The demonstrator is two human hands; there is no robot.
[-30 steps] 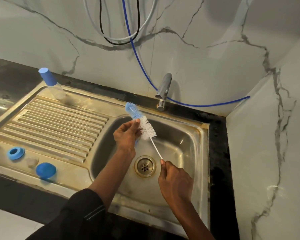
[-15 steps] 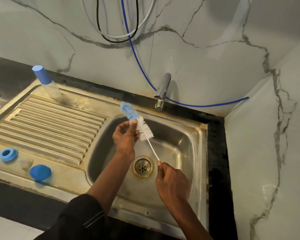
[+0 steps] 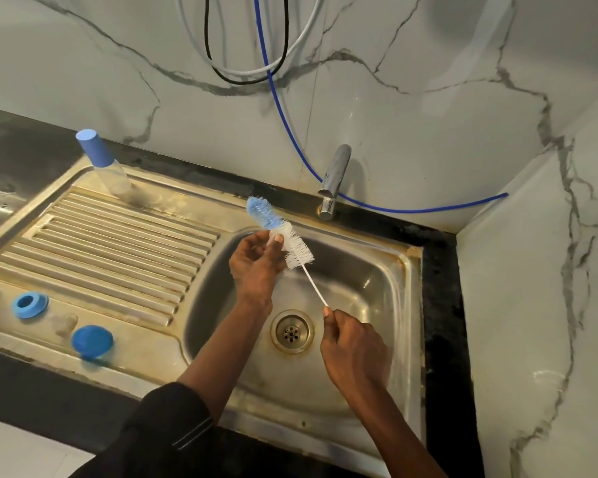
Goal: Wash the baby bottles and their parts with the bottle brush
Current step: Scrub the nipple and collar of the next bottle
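two hands share one brush [image 3: 296,248] above the sink [image 3: 387,270]. the right hand [image 3: 354,355] pinches the bare end of the thin white stem between thumb and forefinger, its other fingers curled in. the left hand [image 3: 254,270] is closed round the bristles where blue meets white, thumb on top. something small and pale shows under that thumb, perhaps a clear part threaded on the brush, but i cannot tell.

what matters is the line of the brush. its long axis runs from the right hand's fingertips up and away to the left, passes through the left hand's grip and ends in the blue tip just beyond the left thumb. so the stem end is at the right hand, the working end at the left, and the left hand is nearer the bristles. i judge that any push, pull or twist must travel along that slant from the right hand while the left steadies.

the other parts lie on the left hand's outer side, well apart from it. a bottle [image 3: 109,170] with a blue cap stands on the draining board [image 3: 118,236], beyond and to the left. a blue ring [image 3: 30,306] and a blue lid [image 3: 92,341] lie left of the left forearm, a faint clear piece [image 3: 64,322] between them. the left hand is the nearer one to fetch them.
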